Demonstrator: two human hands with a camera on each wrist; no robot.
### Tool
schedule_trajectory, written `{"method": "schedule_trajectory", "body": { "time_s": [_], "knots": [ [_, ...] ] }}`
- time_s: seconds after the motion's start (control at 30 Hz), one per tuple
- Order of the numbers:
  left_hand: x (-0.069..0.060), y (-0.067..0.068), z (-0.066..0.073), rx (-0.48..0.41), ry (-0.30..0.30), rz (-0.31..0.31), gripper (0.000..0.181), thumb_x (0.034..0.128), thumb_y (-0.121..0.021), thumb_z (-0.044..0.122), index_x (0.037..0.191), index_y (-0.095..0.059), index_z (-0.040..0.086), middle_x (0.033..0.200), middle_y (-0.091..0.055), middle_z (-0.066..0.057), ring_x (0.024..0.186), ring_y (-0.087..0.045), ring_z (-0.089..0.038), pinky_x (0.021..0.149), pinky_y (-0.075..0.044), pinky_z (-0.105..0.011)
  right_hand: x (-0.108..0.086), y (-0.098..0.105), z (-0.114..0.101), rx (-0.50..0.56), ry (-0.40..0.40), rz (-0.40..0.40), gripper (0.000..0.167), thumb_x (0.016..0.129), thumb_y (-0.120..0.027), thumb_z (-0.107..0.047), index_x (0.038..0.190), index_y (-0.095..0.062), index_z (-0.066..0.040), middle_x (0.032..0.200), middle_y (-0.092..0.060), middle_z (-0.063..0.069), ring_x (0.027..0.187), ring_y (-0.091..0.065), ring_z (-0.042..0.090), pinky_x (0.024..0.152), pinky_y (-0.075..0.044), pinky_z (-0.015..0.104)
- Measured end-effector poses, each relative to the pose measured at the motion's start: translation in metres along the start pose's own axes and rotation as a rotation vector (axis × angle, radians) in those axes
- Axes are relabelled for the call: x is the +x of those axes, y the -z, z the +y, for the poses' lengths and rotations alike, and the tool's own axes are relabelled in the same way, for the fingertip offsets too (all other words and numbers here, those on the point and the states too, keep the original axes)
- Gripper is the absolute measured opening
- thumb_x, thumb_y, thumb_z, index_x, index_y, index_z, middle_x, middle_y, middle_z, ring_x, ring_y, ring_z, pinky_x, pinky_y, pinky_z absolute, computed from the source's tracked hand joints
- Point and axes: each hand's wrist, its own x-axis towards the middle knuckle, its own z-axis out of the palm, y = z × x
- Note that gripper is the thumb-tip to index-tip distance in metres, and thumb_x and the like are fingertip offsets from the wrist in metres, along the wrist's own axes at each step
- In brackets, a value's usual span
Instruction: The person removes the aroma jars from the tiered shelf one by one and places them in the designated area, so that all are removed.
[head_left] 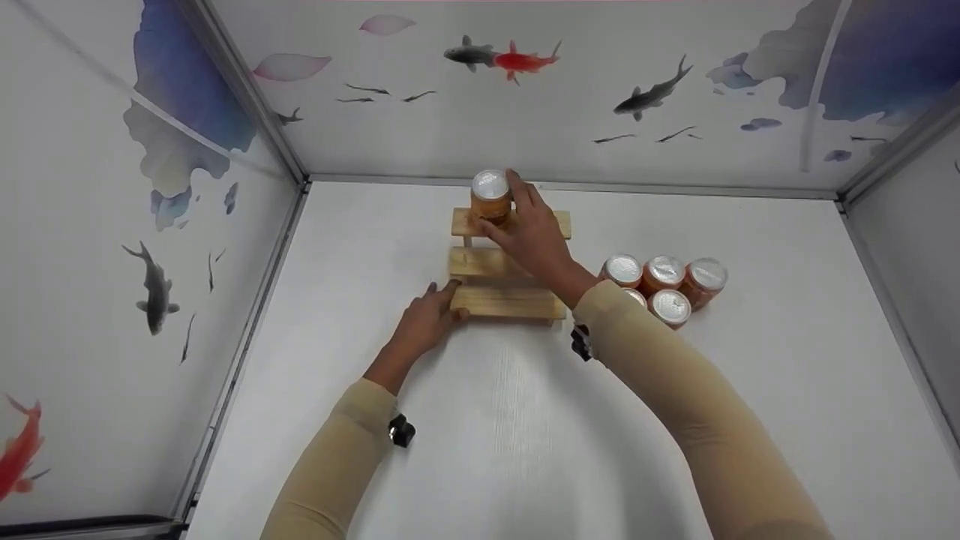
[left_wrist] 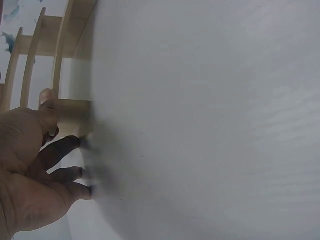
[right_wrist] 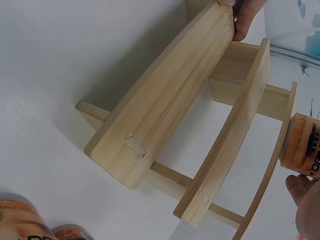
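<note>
A three-step wooden rack [head_left: 510,302] stands on the white table. My right hand [head_left: 536,236] grips an orange-labelled jar [head_left: 491,196] with a silvery lid, at the left part of the top step. In the right wrist view the jar's base [right_wrist: 285,150] meets the top board, and part of my right hand [right_wrist: 307,210] shows beside it. At the left end of the lowest step, my left hand [head_left: 426,322] holds the rack. The left wrist view shows that thumb [left_wrist: 47,100] against the board's edge, with the other fingers near the tabletop.
Several similar lidded jars [head_left: 665,271] stand grouped on the table right of the rack, partly covered by the right forearm. Fish-patterned panels [head_left: 570,142] rise behind the table and at its left side.
</note>
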Motion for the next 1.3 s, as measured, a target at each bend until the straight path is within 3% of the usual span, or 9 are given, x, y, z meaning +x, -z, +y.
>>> {"method": "schedule_trajectory", "body": {
  "time_s": [0.63, 1.1, 1.3],
  "knots": [
    [0.0, 0.001, 0.003, 0.02, 0.006, -0.006, 0.067, 0.1105, -0.067, 0.043, 0.17, -0.046, 0.021, 0.171, -0.047, -0.024, 0.164, -0.038, -0.047, 0.129, -0.04, -0.064, 0.009, -0.005, -0.002, 0.058, -0.005, 0.032, 0.091, 0.101, -0.085, -0.031, 0.17, -0.034, -0.002, 0.156, -0.056, 0.026, 0.146, -0.06, 0.042, 0.123, -0.05, 0.057],
    [-0.001, -0.001, 0.002, -0.001, 0.005, -0.006, 0.067, 0.1101, -0.066, 0.042, 0.17, -0.046, 0.021, 0.169, -0.051, -0.016, 0.168, -0.034, -0.04, 0.132, -0.037, -0.062, 0.004, -0.003, 0.004, 0.088, 0.029, 0.056, 0.083, 0.1, -0.086, -0.025, 0.164, -0.041, 0.0, 0.148, -0.06, 0.025, 0.136, -0.066, 0.039, 0.111, -0.061, 0.049],
    [0.0, 0.003, 0.004, 0.038, -0.005, 0.001, 0.068, 0.1086, -0.068, 0.043, 0.169, -0.047, 0.02, 0.169, -0.05, -0.024, 0.164, -0.039, -0.045, 0.128, -0.043, -0.063, 0.0, 0.005, 0.007, 0.062, 0.078, 0.098, 0.081, 0.098, -0.088, -0.024, 0.16, -0.045, 0.003, 0.142, -0.062, 0.025, 0.127, -0.069, 0.037, 0.105, -0.064, 0.047]
  ]
}}
